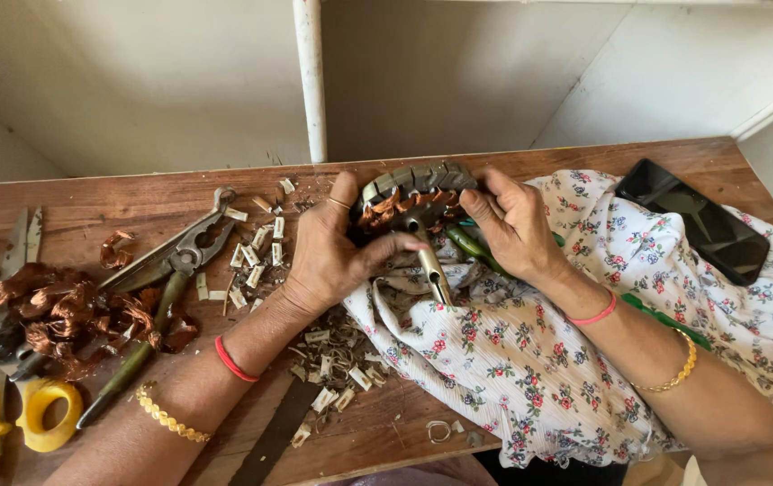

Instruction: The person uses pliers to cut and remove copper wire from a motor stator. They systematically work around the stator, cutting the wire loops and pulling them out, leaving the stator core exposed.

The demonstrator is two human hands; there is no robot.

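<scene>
A round grey motor stator (418, 184) with copper windings stands on edge on a white floral cloth (530, 351). My left hand (332, 247) grips its left side, thumb reaching across toward the middle. My right hand (517, 225) holds its right rim and also grips a green-handled tool (469, 245). A metal tool tip (434, 270) pokes out below the stator between both hands.
Pliers (170, 261) lie left on the wooden bench (134, 202), beside a heap of pulled copper wire (71, 315), yellow-handled scissors (40, 409) and grey shears (22, 243). Small white insulation scraps (256, 247) litter the wood. A dark phone (692, 220) rests on the cloth at right.
</scene>
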